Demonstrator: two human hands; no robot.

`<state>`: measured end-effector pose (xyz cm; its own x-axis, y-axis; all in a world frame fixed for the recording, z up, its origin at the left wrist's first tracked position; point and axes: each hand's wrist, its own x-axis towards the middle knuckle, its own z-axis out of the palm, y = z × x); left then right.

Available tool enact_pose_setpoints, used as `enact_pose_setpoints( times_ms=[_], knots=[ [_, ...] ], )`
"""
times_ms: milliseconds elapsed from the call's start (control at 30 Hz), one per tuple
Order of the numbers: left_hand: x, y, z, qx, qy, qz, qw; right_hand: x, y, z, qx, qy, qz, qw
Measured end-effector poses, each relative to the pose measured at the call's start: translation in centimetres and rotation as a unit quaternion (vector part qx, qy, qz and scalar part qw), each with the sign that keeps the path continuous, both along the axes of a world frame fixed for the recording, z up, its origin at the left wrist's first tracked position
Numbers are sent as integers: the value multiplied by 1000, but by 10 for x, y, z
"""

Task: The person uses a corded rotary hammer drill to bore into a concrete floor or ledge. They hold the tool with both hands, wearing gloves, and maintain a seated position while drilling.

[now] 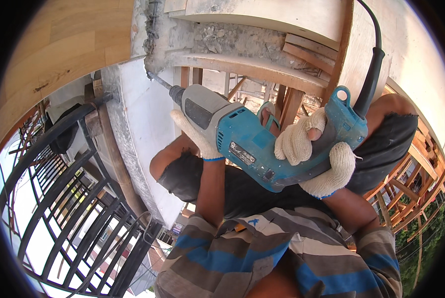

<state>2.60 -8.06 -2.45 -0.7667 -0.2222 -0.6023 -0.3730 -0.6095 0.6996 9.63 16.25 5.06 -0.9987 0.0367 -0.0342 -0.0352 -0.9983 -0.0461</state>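
Note:
A teal and grey rotary hammer lies slantwise in front of me, its front end up and to the left. Its long bit meets the rough, chipped groove in the concrete. My right hand, in a cream knitted glove, is wrapped around the rear handle; one bare fingertip shows. On the left side of the front housing, my left hand in the same kind of glove cradles the tool, its fingers mostly hidden underneath. A black cord runs upward from the handle's end.
Black metal railing stands at left, beside a white wall face. Wood-look panel covers the upper left. Timber boards cross ahead, with scaffolding below right. My bent legs flank the tool, a sandalled foot beyond it.

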Motion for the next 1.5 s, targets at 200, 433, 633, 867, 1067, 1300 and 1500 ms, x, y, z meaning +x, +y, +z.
enact_pose_setpoints(
  times_ms=[200, 433, 633, 867, 1067, 1300, 1500],
  knots=[
    [-7, -30, -11, 24, -11, -42, 999, 7, -61, 0, 213, -1, -42, 976],
    [-12, -6, 12, 12, 2, -91, 996, 11, -40, 38, 280, -187, 20, 942],
    [-10, 22, 34, 54, -5, -83, 995, -19, 9, 61, 246, -162, 38, 955],
    [-6, 37, 50, 111, 71, -119, 984, -65, 51, 117, 279, -160, 69, 944],
    [-40, 40, 61, 166, 100, -121, 974, -124, 56, 158, 342, -83, 105, 930],
    [-53, 40, 72, 172, 96, -126, 972, -156, 32, 195, 316, -148, 89, 933],
    [-57, 33, 75, 129, 72, -111, 983, -146, 23, 119, 136, 59, 88, 985]
  ],
)
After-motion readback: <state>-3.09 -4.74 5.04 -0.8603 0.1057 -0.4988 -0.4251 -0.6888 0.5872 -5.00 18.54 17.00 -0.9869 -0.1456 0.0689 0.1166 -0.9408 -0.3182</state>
